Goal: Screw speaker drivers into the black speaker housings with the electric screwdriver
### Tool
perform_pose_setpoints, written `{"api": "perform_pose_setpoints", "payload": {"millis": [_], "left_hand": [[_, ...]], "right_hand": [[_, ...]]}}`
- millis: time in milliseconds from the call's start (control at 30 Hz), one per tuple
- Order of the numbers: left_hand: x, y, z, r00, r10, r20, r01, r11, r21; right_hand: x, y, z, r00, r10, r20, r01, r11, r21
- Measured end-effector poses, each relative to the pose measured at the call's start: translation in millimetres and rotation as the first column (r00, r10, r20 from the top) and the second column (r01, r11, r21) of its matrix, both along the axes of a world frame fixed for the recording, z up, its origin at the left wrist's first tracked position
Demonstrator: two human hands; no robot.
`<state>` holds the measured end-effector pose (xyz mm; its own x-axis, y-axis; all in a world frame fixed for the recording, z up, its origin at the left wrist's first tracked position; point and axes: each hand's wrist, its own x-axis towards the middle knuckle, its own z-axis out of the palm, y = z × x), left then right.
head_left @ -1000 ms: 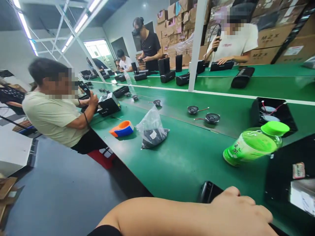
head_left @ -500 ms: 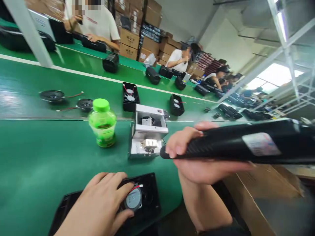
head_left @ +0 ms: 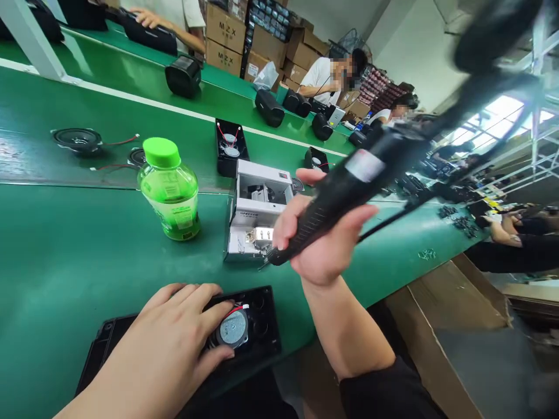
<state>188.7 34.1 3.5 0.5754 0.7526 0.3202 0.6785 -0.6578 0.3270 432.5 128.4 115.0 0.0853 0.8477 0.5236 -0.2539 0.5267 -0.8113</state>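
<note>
My right hand (head_left: pixel 325 233) is wrapped round a black electric screwdriver (head_left: pixel 345 189) with a pale label. The tool tilts down to the left, its bit just in front of a white screw feeder (head_left: pixel 264 201); whether they touch I cannot tell. My left hand (head_left: pixel 183 329) lies over a round speaker (head_left: pixel 234 327) with a silver back and a red wire, thumb and forefinger around its edge. The speaker sits in a black speaker panel (head_left: pixel 266 331) at the table's near edge. My hand and forearm hide the panel's middle.
A green-capped bottle (head_left: pixel 168 192) stands left of the feeder. Behind it are a loose speaker (head_left: pixel 78 141) and a black housing (head_left: pixel 227 166). A cardboard box (head_left: pixel 437 326) is at right. Co-workers sit beyond, one with a hand (head_left: pixel 147 17) on a black case.
My right hand has swung the screwdriver from nearly level to a steep slant, its tip moving left to the feeder's front. My left hand stays on the speaker. The view has shifted.
</note>
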Motion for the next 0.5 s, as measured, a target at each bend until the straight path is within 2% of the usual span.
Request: {"api": "perform_pose_setpoints", "payload": {"millis": [133,200,267,333,433,500], "left_hand": [[0.9,0.1,-0.9,1.0,-0.015,-0.018,0.014,0.999,-0.044],[1.9,-1.0,-2.8,1.0,0.005,-0.001,-0.005,0.997,-0.075],[1.9,-1.2,-4.4,1.0,0.018,0.01,-0.016,0.995,-0.102],[0.5,-0.2,-4.7,1.0,0.01,0.008,-0.009,0.993,-0.117],[-2.4,2.9,-2.5,1.0,-0.012,-0.005,0.011,0.992,-0.122],[-3.2,4.8,0.3,1.0,-0.02,-0.017,0.017,0.991,-0.135]], "right_hand": [[29.4,-57.8,24.9,0.997,0.073,0.026,-0.07,0.993,-0.095],[39.8,-87.1,27.1,0.987,0.15,0.054,-0.14,0.979,-0.149],[42.1,-107.8,17.9,0.974,0.216,0.061,-0.199,0.957,-0.214],[37.6,-118.0,1.3,0.967,0.248,0.062,-0.228,0.946,-0.231],[26.0,-119.5,-20.7,0.972,0.229,0.053,-0.216,0.959,-0.185],[19.0,-117.4,-26.9,0.979,0.204,0.015,-0.198,0.962,-0.19]]}}
